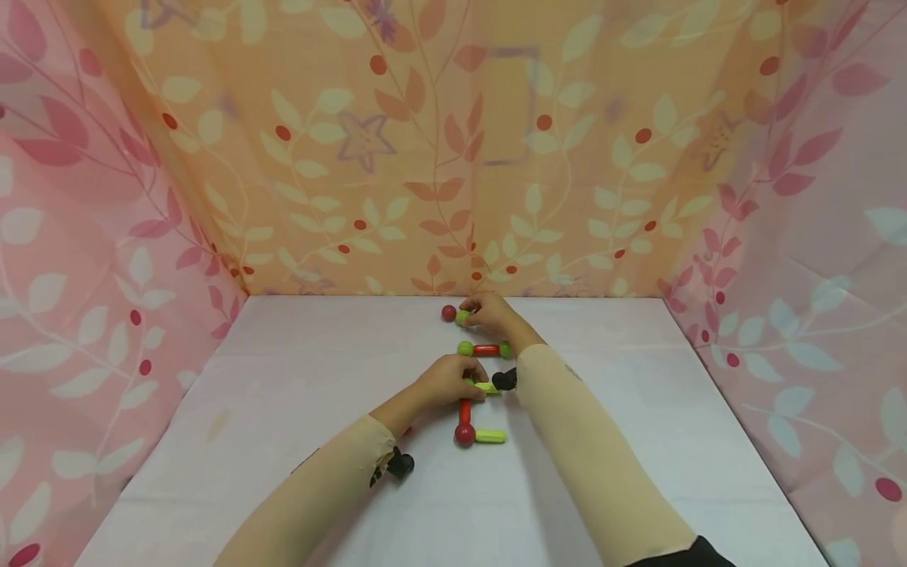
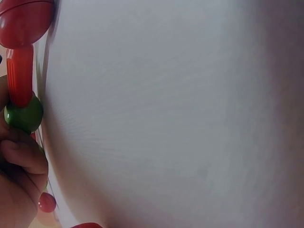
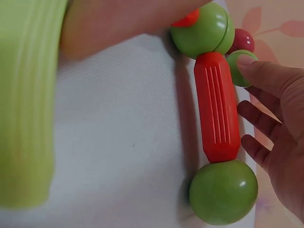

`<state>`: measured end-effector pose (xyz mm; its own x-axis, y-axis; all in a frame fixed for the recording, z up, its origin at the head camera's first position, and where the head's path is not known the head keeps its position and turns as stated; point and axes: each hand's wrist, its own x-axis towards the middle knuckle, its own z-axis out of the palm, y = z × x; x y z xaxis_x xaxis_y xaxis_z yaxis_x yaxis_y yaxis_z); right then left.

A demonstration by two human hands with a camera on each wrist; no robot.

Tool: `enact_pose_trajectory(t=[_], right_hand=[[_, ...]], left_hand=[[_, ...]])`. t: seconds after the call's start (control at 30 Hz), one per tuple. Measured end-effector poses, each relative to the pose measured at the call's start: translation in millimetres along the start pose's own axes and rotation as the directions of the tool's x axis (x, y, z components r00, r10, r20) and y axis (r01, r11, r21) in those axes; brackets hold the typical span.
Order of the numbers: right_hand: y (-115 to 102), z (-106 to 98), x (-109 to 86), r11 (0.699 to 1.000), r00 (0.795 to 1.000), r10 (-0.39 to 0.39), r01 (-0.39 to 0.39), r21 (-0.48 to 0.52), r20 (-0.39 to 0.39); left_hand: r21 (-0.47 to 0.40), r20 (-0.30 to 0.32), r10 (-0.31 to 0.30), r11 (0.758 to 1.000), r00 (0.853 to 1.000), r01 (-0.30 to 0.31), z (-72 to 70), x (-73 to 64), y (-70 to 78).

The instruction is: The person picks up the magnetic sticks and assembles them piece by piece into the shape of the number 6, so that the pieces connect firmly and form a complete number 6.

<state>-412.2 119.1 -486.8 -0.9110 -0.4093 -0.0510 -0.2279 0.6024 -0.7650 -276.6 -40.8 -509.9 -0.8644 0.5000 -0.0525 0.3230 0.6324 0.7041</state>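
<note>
At the back of the table my right hand (image 1: 496,313) pinches a green ball (image 3: 242,68), its thumb on the near side. A red ball (image 1: 449,313) lies just left of it. My left hand (image 1: 445,379) grips the green ball (image 2: 23,115) of a toy construction, its fingers partly covering it. From that ball a red rod (image 1: 464,411) runs toward me to a red ball (image 1: 464,435). Yellow-green rods point right from both balls, the nearer rod (image 1: 490,436) in full view. Between the hands lies a red rod (image 3: 216,107) with a green ball (image 3: 223,192) on each end.
A white cloth covers the table (image 1: 283,370). Patterned curtains stand along its back (image 1: 312,197) and both sides. A small red piece (image 1: 407,431) shows beside my left wrist, mostly hidden. Black wrist cameras, such as the left one (image 1: 401,465), stick out from the sleeves.
</note>
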Motion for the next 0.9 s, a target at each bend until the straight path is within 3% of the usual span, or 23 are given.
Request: enact_pose_trajectory(t=[0.23, 0.47, 0.57, 0.77, 0.9], right_hand=[[-12, -12, -3.4, 0.995, 0.998, -0.06, 0.06, -0.075, -0.002], [-36, -30, -19.5, 0.975, 0.992, -0.128, 0.124, -0.183, -0.009], [-41, -35, -31.4, 0.971, 0.989, -0.147, 0.14, -0.196, -0.023], [-42, -42, -62.2, 0.964, 0.969, -0.244, 0.238, -0.119, -0.035], [-38, -46, -85.7, 0.962, 0.97, -0.235, 0.224, -0.154, -0.056]], left_hand=[[-0.014, 0.023, -0.015, 1.0, 1.0, 0.015, 1.4, -1.9, 1.9], [-0.01, -0.001, -0.021, 1.0, 1.0, 0.021, 3.8, -1.9, -1.7], [-0.018, 0.002, -0.025, 1.0, 1.0, 0.025, 4.7, -2.7, -2.6], [-0.024, -0.001, -0.022, 0.999, 1.0, 0.022, 4.6, -3.6, -1.8], [-0.02, -0.005, -0.007, 1.0, 1.0, 0.007, 2.9, -3.7, -0.3]])
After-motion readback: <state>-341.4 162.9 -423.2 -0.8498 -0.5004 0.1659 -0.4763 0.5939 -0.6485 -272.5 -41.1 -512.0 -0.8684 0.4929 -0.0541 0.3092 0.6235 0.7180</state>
